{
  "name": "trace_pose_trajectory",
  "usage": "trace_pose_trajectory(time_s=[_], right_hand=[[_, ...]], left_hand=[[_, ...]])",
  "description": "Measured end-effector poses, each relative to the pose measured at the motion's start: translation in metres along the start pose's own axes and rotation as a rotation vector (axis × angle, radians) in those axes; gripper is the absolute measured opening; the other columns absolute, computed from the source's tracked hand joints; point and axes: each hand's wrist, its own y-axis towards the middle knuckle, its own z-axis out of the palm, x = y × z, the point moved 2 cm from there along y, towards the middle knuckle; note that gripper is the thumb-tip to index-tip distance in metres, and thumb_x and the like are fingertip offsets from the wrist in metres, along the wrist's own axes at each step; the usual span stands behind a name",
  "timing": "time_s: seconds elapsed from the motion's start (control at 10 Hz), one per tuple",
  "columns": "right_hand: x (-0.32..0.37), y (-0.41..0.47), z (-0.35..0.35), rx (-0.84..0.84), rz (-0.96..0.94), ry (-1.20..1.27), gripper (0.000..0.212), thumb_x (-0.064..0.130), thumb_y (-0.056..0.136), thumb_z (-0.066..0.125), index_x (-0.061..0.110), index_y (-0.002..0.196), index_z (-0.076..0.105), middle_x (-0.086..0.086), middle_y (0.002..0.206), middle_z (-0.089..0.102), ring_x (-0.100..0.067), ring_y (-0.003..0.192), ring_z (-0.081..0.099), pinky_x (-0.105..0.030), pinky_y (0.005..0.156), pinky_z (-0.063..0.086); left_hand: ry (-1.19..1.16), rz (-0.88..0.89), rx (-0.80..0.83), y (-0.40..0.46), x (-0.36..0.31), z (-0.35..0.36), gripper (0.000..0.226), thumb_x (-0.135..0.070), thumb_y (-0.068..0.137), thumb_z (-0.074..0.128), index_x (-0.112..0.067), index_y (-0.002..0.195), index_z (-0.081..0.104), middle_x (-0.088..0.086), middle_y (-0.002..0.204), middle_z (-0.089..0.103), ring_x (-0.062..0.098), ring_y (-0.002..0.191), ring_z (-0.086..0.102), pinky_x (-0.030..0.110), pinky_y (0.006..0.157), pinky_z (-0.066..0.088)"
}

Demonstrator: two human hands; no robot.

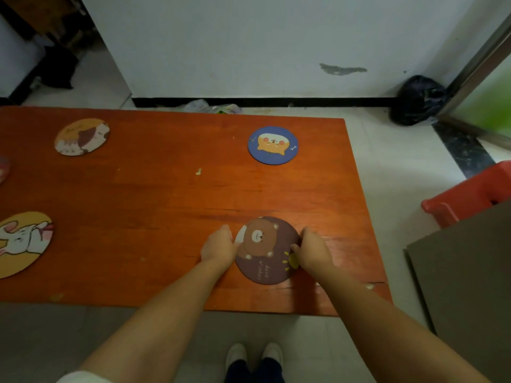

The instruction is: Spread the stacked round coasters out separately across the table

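Note:
A brown bear coaster (266,251) lies near the front right of the orange table (166,205). My left hand (219,247) grips its left edge and my right hand (313,248) grips its right edge. Whether more coasters lie under it I cannot tell. A blue coaster with an orange dog (273,145) rests flat at the back right. A yellow coaster with a brown-eared dog (82,137) sits at the back left. A yellow rabbit coaster (20,243) lies at the front left, cut by the frame edge. A sliver of a reddish coaster (3,170) shows at the far left.
A red plastic stool (470,192) and a grey board (470,286) stand right of the table. A black bag (419,100) lies by the white wall. My feet (254,355) are on the tiled floor below the table's front edge.

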Motion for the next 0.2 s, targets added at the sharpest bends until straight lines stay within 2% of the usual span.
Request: trace_pose_trajectory(time_s=[0.1,0.2], right_hand=[[-0.005,-0.002,-0.003,-0.048,-0.004,0.067,0.034,0.023,0.090,0.062,0.001,0.111,0.046,-0.021,0.114,0.056,-0.036,0.089,0.055,-0.037,0.067,0.037],[-0.020,-0.014,-0.008,-0.106,0.007,0.199,0.039,0.023,0.089,0.064,0.000,0.117,0.049,-0.020,0.112,0.061,-0.036,0.100,0.061,-0.031,0.070,0.036]], left_hand=[[-0.044,0.028,-0.031,0.000,0.007,-0.002,0.022,-0.031,0.089,0.061,-0.012,0.095,0.051,0.009,0.092,0.062,0.030,0.089,0.062,0.032,0.065,0.040],[-0.094,0.059,0.015,-0.015,0.021,0.003,0.019,-0.029,0.088,0.061,-0.019,0.081,0.047,0.000,0.077,0.056,0.020,0.074,0.056,0.034,0.067,0.047]])
